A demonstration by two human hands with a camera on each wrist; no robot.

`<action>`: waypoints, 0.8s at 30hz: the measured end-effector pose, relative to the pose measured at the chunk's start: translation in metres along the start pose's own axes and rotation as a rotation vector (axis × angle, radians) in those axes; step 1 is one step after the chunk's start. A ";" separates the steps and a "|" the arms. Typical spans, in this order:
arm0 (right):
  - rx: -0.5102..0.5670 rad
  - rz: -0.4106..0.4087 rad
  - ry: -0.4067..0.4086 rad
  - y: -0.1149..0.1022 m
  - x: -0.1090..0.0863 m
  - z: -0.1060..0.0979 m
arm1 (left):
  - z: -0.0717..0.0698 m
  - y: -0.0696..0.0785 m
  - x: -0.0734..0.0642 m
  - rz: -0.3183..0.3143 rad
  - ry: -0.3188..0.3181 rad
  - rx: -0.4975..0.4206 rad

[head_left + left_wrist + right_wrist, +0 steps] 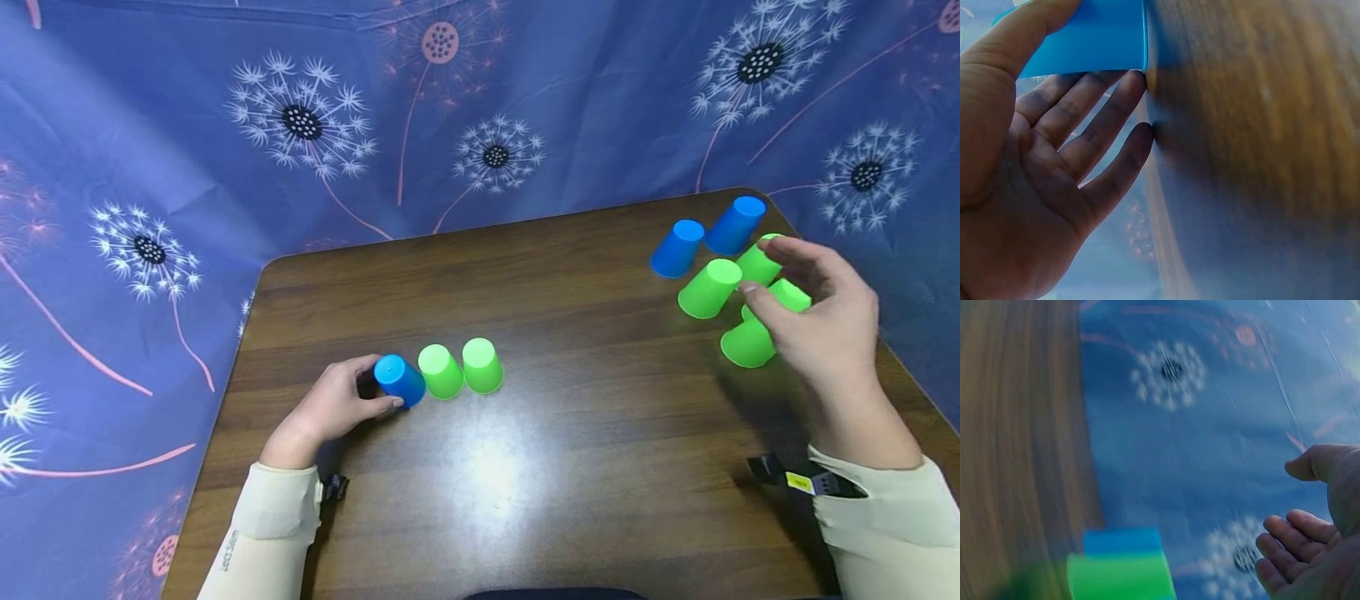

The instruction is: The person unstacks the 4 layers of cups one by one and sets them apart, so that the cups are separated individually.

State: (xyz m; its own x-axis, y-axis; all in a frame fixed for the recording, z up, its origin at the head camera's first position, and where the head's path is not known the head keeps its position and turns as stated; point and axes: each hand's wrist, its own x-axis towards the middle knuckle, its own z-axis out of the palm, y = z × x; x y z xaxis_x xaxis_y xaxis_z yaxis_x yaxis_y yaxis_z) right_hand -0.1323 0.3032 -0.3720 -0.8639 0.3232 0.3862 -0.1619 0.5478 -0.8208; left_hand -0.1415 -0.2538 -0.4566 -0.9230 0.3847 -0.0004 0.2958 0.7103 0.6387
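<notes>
My left hand (330,408) holds a blue plastic cup (400,381), upside down on the table, between thumb and fingers. In the left wrist view the thumb lies across the cup (1094,40) and fingers reach behind it. Right beside that cup, two upside-down green cups (441,372) continue the row. My right hand (832,317) hovers at the right over several upside-down green cups (709,288), its thumb and fingers apart with nothing between them. It partly hides some of these cups. The right wrist view shows the hand (1310,537) away from a blurred green cup (1121,576).
Two blue cups (677,248) stand upside down behind the right-hand green ones, near the table's far right corner. The brown wooden table (570,433) reflects a bright light in the middle. A blue dandelion-print cloth (585,108) hangs behind and around it.
</notes>
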 end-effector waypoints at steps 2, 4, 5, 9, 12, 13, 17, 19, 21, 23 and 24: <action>0.057 -0.034 -0.073 -0.009 -0.002 0.014 | 0.000 0.000 0.000 -0.003 0.000 -0.002; 0.104 -0.074 -0.138 -0.013 -0.004 0.031 | 0.000 0.000 0.000 -0.004 -0.001 0.000; 0.113 -0.086 -0.171 -0.019 -0.006 0.038 | -0.001 0.000 0.000 -0.003 -0.002 0.000; 0.132 -0.135 -0.293 -0.038 -0.017 0.065 | -0.001 0.000 0.001 0.001 0.000 -0.001; 0.134 -0.159 -0.395 -0.052 -0.026 0.082 | -0.001 0.000 0.001 0.001 0.000 -0.002; 0.146 -0.163 -0.428 -0.053 -0.028 0.088 | -0.001 0.000 0.001 0.001 0.001 -0.002; 0.168 -0.157 -0.529 -0.056 -0.037 0.109 | -0.001 0.000 0.001 0.001 -0.002 -0.006; 0.173 -0.156 -0.563 -0.057 -0.041 0.119 | -0.001 -0.001 0.001 -0.001 -0.004 -0.010; 0.179 -0.147 -0.595 -0.059 -0.045 0.128 | -0.001 -0.001 0.001 -0.004 -0.008 -0.013; 0.191 -0.137 -0.625 -0.059 -0.049 0.137 | -0.001 -0.002 0.001 -0.008 -0.013 -0.017; 0.201 -0.133 -0.639 -0.059 -0.050 0.141 | -0.001 -0.002 0.001 -0.010 -0.014 -0.018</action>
State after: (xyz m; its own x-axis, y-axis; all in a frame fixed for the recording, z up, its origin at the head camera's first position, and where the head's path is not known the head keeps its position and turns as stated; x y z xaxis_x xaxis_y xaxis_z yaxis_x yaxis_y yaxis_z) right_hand -0.1465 0.1460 -0.4021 -0.9324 -0.2901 0.2153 -0.3183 0.3774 -0.8696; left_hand -0.1428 -0.2556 -0.4575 -0.9224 0.3859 -0.0179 0.2817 0.7035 0.6525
